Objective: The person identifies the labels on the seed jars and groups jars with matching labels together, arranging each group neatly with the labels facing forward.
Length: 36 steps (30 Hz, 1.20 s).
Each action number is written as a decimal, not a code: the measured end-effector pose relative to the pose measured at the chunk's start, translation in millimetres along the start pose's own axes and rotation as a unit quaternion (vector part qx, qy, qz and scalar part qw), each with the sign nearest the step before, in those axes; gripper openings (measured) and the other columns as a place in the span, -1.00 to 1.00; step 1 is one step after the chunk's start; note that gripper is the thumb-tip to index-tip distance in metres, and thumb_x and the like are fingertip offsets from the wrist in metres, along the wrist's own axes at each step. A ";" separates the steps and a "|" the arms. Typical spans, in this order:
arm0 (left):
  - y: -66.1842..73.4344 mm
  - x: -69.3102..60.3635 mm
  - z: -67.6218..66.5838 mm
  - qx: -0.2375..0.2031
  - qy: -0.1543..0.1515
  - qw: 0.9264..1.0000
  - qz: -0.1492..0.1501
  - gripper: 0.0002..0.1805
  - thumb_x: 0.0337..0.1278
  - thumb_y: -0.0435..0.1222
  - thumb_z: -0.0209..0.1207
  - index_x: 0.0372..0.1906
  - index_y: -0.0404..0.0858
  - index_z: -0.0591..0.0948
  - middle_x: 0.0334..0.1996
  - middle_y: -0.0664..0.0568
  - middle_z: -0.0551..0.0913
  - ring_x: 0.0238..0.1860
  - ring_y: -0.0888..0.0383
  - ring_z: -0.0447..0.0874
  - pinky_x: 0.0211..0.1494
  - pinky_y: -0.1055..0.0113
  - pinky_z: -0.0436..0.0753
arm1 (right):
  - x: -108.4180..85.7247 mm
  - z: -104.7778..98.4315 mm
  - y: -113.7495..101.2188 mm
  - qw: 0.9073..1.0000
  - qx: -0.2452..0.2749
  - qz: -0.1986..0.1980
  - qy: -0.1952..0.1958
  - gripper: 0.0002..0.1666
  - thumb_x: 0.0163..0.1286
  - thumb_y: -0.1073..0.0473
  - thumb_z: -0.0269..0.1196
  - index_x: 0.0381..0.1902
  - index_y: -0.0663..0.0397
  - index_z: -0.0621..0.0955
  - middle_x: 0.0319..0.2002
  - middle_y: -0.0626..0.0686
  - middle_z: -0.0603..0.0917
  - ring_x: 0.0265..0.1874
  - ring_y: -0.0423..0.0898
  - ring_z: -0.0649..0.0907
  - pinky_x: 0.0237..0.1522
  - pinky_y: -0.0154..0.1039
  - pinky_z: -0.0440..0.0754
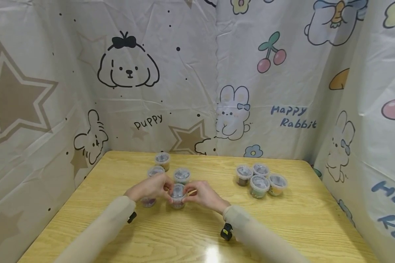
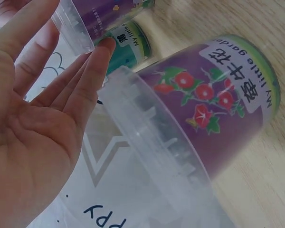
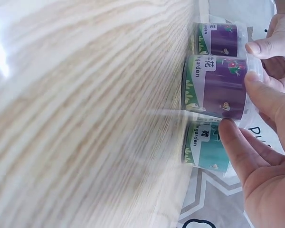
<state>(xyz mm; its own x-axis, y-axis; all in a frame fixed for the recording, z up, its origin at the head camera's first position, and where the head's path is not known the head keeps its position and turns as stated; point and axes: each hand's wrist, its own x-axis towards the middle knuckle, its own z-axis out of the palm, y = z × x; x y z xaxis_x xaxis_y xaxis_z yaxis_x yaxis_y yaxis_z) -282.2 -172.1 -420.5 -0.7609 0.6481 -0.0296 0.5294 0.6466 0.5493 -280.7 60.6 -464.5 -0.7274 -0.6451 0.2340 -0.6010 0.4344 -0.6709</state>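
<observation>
A lidded cup stands on the table between both hands. The left hand pinches its lid from the left, and the right hand pinches it from the right. In the right wrist view this cup has a purple label, with the fingers of the right hand at its lid. The left wrist view shows the left hand with its fingertips at a purple cup; another purple cup with red flowers is close beside the palm.
Behind the hands are a teal-labelled cup and two more cups. A cup sits under the left wrist. Several lidded cups are grouped at the right. A patterned curtain surrounds the wooden table.
</observation>
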 end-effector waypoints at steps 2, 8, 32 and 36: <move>1.0 0.1 0.1 0.000 -0.005 1.000 -0.006 -0.73 -0.13 -0.23 0.51 -0.58 -0.10 0.58 -0.60 0.23 0.43 -0.54 0.30 0.28 -0.48 0.47 0.25 | -0.6 0.2 -0.5 1.000 -0.004 0.002 0.000 -0.84 0.17 0.17 0.46 -0.32 -0.03 0.66 -0.21 -0.06 0.72 -0.14 -0.18 0.71 -0.16 -0.44 0.67; 2.8 0.6 -2.2 0.000 -0.015 1.000 -0.012 -0.73 -0.12 -0.24 0.51 -0.57 -0.13 0.58 -0.60 0.22 0.44 -0.55 0.33 0.28 -0.49 0.48 0.26 | -1.2 -0.8 -2.4 1.000 -0.013 0.003 0.000 -0.82 0.17 0.16 0.47 -0.31 -0.02 0.66 -0.21 -0.04 0.71 -0.16 -0.18 0.71 -0.17 -0.44 0.66; 8.4 2.4 -7.2 0.002 -0.019 0.999 -0.040 -0.70 -0.05 -0.04 0.46 -0.57 -0.07 0.58 -0.59 0.23 0.48 -0.58 0.31 0.31 -0.52 0.45 0.32 | -10.6 -8.1 3.9 0.998 0.043 0.015 -0.030 -0.71 0.42 0.15 0.24 0.07 0.03 0.62 0.11 0.02 0.66 0.08 -0.02 0.67 0.09 -0.22 0.64; 11.8 7.5 -9.7 0.017 0.039 0.998 -0.048 -0.63 0.06 0.00 0.38 -0.62 -0.11 0.54 -0.66 0.23 0.40 -0.64 0.31 0.25 -0.55 0.46 0.27 | -15.3 -16.3 6.6 0.998 0.046 0.030 -0.009 -0.68 0.47 0.12 0.20 0.12 0.05 0.60 0.13 0.04 0.65 0.07 0.02 0.68 0.06 -0.26 0.64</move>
<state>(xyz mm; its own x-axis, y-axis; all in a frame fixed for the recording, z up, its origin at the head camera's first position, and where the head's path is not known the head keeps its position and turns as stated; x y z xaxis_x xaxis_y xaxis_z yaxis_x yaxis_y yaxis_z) -285.3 -163.5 -406.1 -0.8351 0.5499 -0.0150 0.4639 0.7185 0.5182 -279.0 83.6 -460.9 -0.7543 -0.6315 0.1798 -0.5238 0.4136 -0.7447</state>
